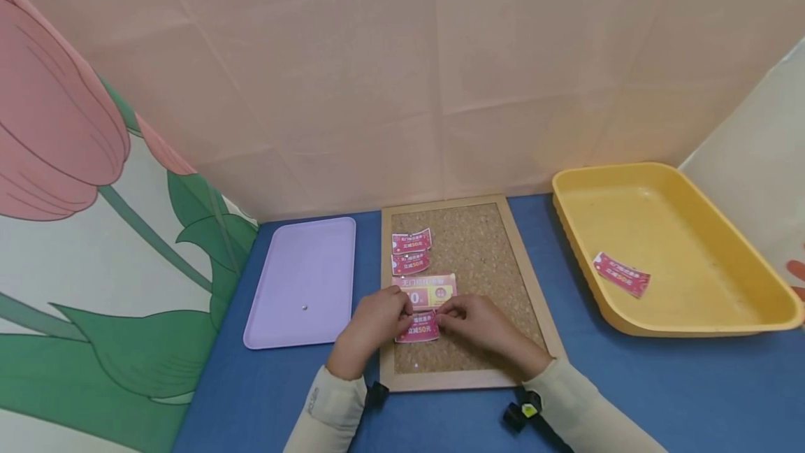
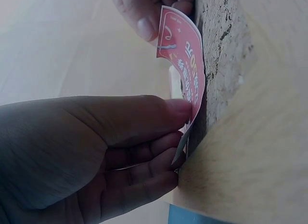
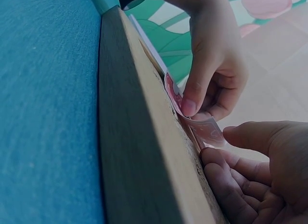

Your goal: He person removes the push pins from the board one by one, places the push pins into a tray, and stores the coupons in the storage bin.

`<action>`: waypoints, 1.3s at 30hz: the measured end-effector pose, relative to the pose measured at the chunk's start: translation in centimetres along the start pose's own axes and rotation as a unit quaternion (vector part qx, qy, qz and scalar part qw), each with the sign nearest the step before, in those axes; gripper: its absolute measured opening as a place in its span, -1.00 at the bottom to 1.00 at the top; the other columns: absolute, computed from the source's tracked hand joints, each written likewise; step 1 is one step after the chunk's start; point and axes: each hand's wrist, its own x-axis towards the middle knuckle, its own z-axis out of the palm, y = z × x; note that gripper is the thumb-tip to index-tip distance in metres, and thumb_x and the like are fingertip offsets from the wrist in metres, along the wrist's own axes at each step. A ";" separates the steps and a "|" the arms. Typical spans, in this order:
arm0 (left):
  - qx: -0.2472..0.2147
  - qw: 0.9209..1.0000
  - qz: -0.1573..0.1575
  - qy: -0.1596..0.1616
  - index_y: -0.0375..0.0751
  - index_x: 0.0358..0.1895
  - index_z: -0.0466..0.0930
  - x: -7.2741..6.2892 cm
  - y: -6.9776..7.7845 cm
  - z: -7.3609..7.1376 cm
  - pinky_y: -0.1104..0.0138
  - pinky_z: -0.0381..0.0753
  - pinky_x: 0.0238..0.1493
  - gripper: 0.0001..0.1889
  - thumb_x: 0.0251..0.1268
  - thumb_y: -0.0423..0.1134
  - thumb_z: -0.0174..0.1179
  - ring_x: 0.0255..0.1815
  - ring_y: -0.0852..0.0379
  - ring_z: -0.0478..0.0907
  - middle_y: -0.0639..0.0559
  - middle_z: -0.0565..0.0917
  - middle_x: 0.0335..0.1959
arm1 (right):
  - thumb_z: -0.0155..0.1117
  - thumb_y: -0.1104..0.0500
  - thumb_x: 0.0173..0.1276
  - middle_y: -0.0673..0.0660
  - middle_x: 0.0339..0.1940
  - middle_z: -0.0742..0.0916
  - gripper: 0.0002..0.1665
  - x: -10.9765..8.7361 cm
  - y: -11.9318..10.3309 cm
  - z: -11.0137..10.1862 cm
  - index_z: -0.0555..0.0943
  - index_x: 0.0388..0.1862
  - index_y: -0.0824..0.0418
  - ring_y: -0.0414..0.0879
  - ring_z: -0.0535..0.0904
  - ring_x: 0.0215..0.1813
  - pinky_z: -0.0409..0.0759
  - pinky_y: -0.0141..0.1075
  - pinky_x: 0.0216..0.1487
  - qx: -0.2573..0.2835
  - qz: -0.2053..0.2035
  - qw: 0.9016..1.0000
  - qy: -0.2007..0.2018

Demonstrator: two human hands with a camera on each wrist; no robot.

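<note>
A pink-red paper coupon (image 1: 420, 327) lies low on the framed cork board (image 1: 481, 250), its sides bowed up off the cork. At its left side my left hand (image 1: 377, 317) pinches the paper, thumb on the printed face and fingers at the edge, as the left wrist view shows. The other end is held by my right hand (image 1: 481, 327), its thumb at the raised end in the right wrist view. Just above sits a pink and yellow coupon (image 1: 434, 292), partly covered by my left fingers. Two more red coupons (image 1: 411, 252) are higher on the board's left side.
Left of the board lies a lilac tray (image 1: 298, 278) with a small shiny pin (image 1: 305, 307) in it. At the right stands a yellow basin (image 1: 679, 243) with one red coupon (image 1: 621, 275) inside. All rest on a blue tabletop (image 1: 629, 383) against a pinkish wall covering.
</note>
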 end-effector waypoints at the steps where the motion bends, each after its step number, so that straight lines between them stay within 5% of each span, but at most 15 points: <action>1: 0.000 1.000 0.001 0.001 -0.02 -0.34 0.66 0.0 0.0 0.0 0.39 0.46 -0.44 -0.88 0.20 -0.10 0.35 -0.48 0.25 0.38 0.21 0.46 -0.47 | 0.33 0.00 0.33 -0.11 -0.47 0.69 -0.88 0.0 0.0 0.0 0.70 -0.30 0.00 -0.16 0.56 -0.40 0.54 -0.30 -0.37 0.001 0.000 1.000 0.000; 15: 0.022 1.000 0.019 0.011 -0.01 -0.42 0.62 0.0 -0.2 0.1 0.39 0.45 -0.47 -0.89 0.19 -0.14 0.34 -0.50 0.26 0.37 0.21 0.45 -0.49 | 0.28 -0.17 0.33 -0.14 -0.52 0.66 -0.75 0.2 0.4 0.2 0.69 -0.39 -0.08 -0.16 0.52 -0.46 0.49 -0.28 -0.42 -0.030 -0.013 0.999 0.004; 39: -0.001 1.000 0.006 0.001 -0.01 -0.44 0.59 -0.1 -0.1 -0.1 0.42 0.41 -0.51 -0.88 0.19 -0.17 0.33 -0.52 0.26 0.37 0.20 0.43 -0.49 | 0.29 -0.07 0.35 -0.17 -0.51 0.64 -0.83 0.2 0.6 0.3 0.67 -0.41 -0.09 -0.19 0.51 -0.43 0.49 -0.27 -0.37 -0.046 -0.021 0.999 0.007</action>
